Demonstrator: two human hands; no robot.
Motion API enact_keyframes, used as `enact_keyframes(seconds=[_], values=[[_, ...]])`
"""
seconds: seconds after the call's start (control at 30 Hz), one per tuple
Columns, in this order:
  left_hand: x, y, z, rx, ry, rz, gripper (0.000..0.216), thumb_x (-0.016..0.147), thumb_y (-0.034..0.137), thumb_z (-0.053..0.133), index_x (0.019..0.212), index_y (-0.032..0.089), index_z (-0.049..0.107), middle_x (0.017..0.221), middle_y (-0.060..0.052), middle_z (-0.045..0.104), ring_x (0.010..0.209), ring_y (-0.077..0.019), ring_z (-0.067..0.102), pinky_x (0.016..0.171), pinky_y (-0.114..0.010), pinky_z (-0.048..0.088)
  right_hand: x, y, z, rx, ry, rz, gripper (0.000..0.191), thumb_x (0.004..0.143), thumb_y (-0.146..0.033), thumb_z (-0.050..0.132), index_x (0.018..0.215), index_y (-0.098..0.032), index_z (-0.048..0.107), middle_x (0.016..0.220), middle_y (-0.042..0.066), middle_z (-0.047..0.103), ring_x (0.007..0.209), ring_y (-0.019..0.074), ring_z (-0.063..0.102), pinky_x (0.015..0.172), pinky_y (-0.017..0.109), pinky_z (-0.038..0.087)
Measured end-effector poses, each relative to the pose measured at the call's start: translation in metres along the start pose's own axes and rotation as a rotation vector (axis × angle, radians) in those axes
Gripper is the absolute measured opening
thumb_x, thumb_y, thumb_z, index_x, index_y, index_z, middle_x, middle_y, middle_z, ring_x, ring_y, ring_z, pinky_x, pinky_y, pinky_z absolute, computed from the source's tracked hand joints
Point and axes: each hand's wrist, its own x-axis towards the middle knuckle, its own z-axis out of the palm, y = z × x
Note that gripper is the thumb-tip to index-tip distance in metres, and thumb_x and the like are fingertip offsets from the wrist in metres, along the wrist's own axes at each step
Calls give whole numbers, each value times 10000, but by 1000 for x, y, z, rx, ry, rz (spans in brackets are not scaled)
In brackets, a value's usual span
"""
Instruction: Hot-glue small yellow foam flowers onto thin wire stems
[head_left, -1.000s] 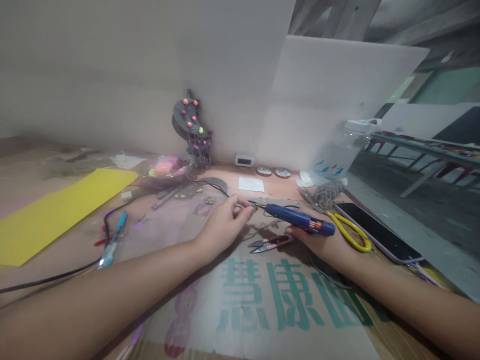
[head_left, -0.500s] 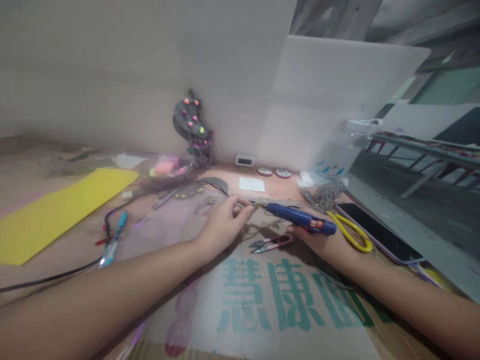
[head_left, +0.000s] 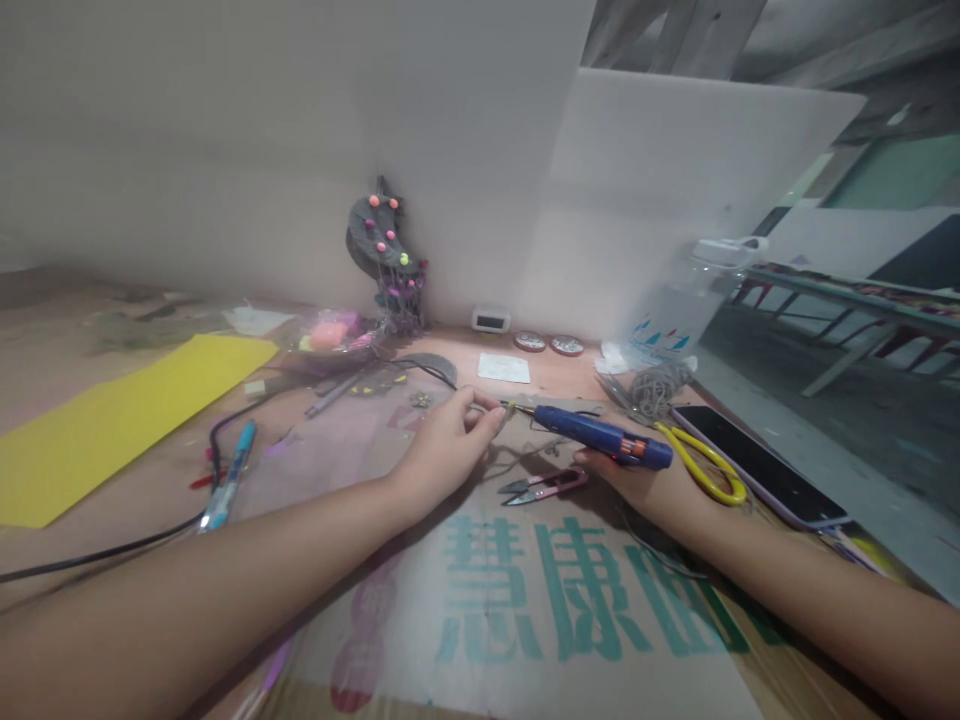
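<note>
Gun (head_left: pixel 600 435), head view: right hand (head_left: pixel 626 487) curled round it, grip partly hidden; nozzle (head_left: pixel 526 409) at a tiny piece (head_left: pixel 511 407) pinched by the left hand's (head_left: pixel 450 437) closed thumb and forefinger. Best done steadily, skin clear of metal. Snips (head_left: pixel 551 484), between the hands, obstruct lowering; scissors (head_left: pixel 731 493) and phone (head_left: pixel 761 465) crowd the right hand's outer side.

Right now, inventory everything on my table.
Glue gun: 1, blue, centre
Thread snips: 1, pink, centre
Scissors: 1, yellow, right
Smartphone: 1, black, right
Yarn: 1, grey, right
Bottle: 1, clear, right
Discs: 2, red-rimmed, back
Card: 1, white, back
Display: 1, white, back
Crescent ornament: 1, grey, back
Sheet: 1, yellow, left
Pen: 1, blue, left
Cable: uncertain, black, left
Lettered board: 1, beige, front
Clutter: unclear, mixed, left
Left hand, right hand: 2, bare, centre
</note>
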Motion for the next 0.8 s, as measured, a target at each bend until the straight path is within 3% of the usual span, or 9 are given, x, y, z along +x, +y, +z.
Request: enact_keyframes(seconds=[0.8], values=[[1, 0, 0, 28, -18, 1, 190, 879, 393, 519, 908, 205, 520, 550, 57, 514, 465, -100, 471, 446, -188, 344, 1, -1, 0, -26, -10, 9, 148, 789, -348, 619, 718, -221, 593, 611, -34, 601, 551, 148, 546, 528, 248, 419]])
